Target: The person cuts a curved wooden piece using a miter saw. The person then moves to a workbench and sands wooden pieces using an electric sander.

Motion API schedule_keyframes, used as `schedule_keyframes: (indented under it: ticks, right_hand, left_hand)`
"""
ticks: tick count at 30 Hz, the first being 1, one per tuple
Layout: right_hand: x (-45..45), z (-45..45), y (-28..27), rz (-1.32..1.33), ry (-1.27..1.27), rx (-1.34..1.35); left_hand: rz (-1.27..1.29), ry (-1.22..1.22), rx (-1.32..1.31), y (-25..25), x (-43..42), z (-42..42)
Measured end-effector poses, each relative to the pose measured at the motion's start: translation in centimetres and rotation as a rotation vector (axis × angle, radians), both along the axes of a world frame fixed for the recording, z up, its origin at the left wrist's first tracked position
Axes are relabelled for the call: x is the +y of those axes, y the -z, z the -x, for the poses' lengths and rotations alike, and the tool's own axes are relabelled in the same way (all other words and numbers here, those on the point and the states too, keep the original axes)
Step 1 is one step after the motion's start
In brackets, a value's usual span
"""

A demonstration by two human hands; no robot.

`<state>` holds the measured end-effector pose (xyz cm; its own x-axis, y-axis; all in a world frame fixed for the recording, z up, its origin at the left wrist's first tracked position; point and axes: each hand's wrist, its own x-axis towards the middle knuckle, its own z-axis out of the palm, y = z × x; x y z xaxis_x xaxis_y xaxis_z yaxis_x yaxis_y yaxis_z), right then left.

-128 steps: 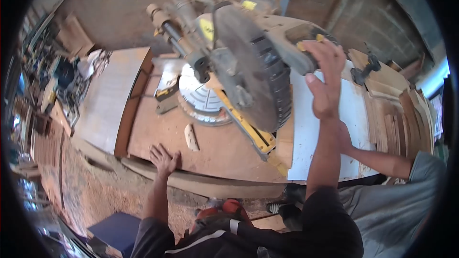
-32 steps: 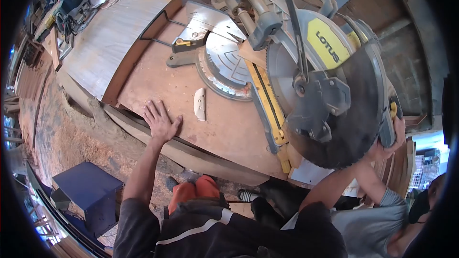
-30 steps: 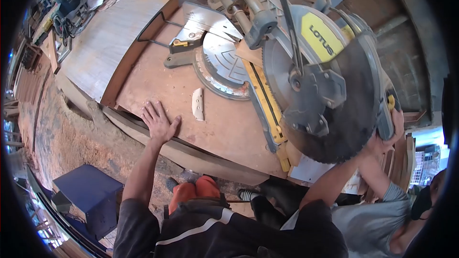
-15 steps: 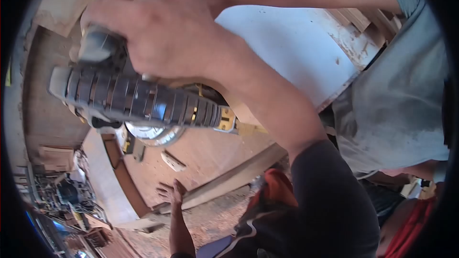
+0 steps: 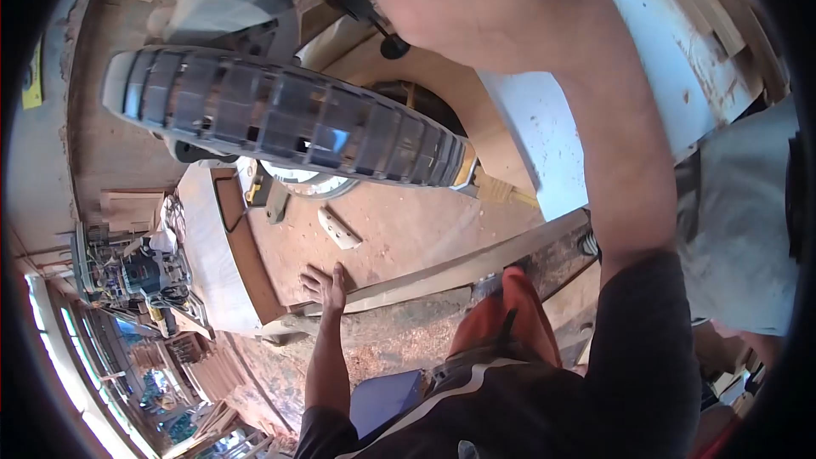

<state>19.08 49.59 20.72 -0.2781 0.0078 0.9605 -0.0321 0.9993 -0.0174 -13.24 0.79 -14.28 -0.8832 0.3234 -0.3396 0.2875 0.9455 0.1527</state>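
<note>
Grey saw guard (image 5: 280, 119) banded darker; reddish-tan benchtop (image 5: 399, 234); bluish-white board (image 5: 540, 132); orange legwear (image 5: 497, 323); black shirt (image 5: 527, 416), 1 pale stripe (image 5: 478, 368).

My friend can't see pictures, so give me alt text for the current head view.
A person's left hand rests at the edge of a workbench, while the right hand looms at the top, partly cut off. A power saw fills the upper left, and a small pale piece lies between it and the left hand.

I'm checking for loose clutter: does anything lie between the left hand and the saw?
Yes, a pale piece lies on the worktop between the left hand and the saw. Nothing else visible does.
</note>
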Motion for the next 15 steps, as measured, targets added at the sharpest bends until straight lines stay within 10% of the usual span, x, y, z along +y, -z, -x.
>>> schedule_keyframes:
  ticks: [15]
  right_hand:
    - [-3.0,-1.6,3.6,0.238,0.072,0.026]
  left_hand:
    - [-0.064,0.05,-0.056,-1.0,-0.8,0.9]
